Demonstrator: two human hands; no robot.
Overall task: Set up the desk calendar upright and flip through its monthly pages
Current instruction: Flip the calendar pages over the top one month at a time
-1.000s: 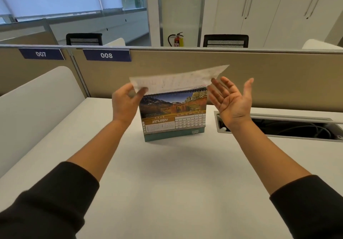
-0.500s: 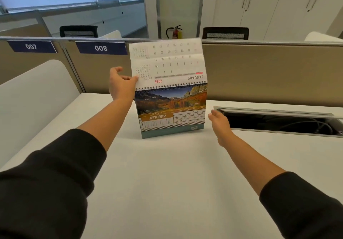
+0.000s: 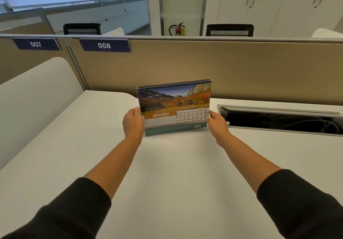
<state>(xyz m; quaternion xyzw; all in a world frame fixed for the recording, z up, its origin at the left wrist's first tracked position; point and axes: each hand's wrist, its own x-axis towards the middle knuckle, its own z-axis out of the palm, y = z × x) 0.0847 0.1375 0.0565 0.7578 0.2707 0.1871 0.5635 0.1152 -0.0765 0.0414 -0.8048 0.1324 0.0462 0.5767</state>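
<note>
Centre frame, on white desk (image 3: 167, 173): spiral-bound desk calendar with teal card base (image 3: 175, 108) upright, January showing. Left hand (image 3: 133, 122) curled on its left edge, right hand (image 3: 216, 122) on right edge; exact finger contact hidden. Step judged: steadying stand; next needs pinch on January page's lower corner, lift over spiral
</note>
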